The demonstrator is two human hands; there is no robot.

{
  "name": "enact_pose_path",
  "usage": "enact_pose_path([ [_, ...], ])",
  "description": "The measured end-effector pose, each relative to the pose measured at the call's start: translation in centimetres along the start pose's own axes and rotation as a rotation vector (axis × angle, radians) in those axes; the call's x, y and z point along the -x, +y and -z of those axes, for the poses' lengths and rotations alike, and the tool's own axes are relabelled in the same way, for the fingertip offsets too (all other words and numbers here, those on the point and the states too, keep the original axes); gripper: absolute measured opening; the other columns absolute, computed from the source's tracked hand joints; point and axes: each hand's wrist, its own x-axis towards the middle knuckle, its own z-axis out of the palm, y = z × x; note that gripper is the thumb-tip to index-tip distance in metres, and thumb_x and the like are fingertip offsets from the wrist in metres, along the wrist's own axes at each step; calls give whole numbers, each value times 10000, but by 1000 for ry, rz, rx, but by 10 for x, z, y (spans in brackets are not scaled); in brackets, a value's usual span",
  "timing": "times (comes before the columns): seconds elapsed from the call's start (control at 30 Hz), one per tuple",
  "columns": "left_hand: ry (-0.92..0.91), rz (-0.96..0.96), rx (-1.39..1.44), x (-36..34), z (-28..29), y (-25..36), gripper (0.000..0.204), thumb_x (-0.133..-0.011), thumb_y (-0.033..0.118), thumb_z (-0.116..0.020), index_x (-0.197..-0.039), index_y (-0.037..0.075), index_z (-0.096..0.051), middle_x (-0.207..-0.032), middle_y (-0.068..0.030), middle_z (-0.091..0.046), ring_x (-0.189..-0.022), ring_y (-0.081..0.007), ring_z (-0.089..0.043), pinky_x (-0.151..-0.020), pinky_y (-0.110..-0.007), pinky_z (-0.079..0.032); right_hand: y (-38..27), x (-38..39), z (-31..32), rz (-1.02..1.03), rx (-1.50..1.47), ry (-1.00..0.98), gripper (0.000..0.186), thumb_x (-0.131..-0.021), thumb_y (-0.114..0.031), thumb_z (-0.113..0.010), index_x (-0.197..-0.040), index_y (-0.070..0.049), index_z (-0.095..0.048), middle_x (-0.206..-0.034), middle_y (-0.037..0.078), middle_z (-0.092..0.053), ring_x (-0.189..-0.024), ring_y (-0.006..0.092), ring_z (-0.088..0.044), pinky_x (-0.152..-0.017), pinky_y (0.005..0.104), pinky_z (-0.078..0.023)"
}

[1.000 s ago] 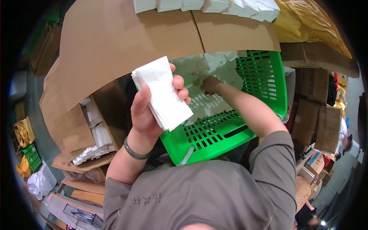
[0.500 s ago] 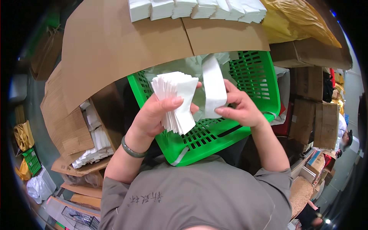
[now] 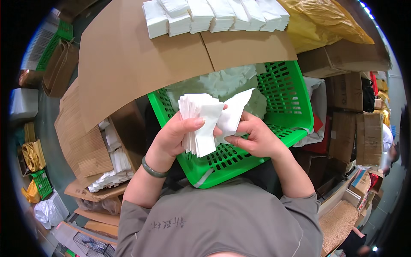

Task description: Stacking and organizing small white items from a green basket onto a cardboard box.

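A fanned stack of narrow white paper slips (image 3: 208, 128) is held in my left hand (image 3: 173, 133), the thumb pressed across its front. Between the thumb and fingers of my right hand (image 3: 260, 138) is one loose white slip (image 3: 233, 112), curved and tilted up to the right. Its left edge comes right beside the stack, near my left fingertips. Both hands are over a green plastic basket (image 3: 222, 174) with slotted walls. More pale, loose slips (image 3: 229, 83) lie inside it, partly hidden by my hands and the cardboard.
A large cardboard sheet (image 3: 141, 60) overhangs the basket's far side, with a row of white stacks (image 3: 222, 17) on it. Yellow plastic (image 3: 325, 21) lies at the far right. An open carton of white slips (image 3: 115, 165) stands left; brown cartons (image 3: 342, 132) stand right.
My right hand has brought its slip left and lower, nearer the stack, and the slip has turned from upright to slanted. The stack stays in my left hand. The whole view has shifted slightly.
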Motion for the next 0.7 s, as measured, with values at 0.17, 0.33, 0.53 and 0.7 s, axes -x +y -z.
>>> enact_pose_path([
  [0.17,43,-94,66,0,-6,0,628,-782,239,-669,-1299,-26,-431,-1284,-196,-502,-877,-208,-655,-675,-310,-579,1,0,-6,-133,-205,90,344,-852,-90,-623,-1178,2,-563,-1093,87,-609,-1014,177,-578,-899,320,-446],
  [0.33,44,-85,51,0,-8,1,589,-785,209,-679,-1278,-26,-460,-1235,-140,-562,-883,-188,-652,-721,-309,-557,6,-14,-11,-165,-564,420,275,-877,-101,-628,-1123,2,-560,-965,24,-639,-863,65,-565,-760,233,-450],
  [0.53,25,-98,79,-1,-7,1,584,-788,214,-679,-1275,-20,-458,-1230,-153,-558,-891,-196,-653,-715,-317,-566,4,-14,-13,-83,-518,535,136,-869,-32,-625,-1001,-4,-638,-900,-3,-646,-779,62,-570,-682,211,-443],
  [0.7,24,-154,170,-2,-3,-2,531,-820,222,-647,-1262,2,-451,-1253,-183,-526,-922,-208,-648,-685,-339,-590,3,-13,-3,199,-244,492,272,-787,158,-472,-922,30,-670,-906,119,-637,-810,139,-590,-694,227,-449],
])
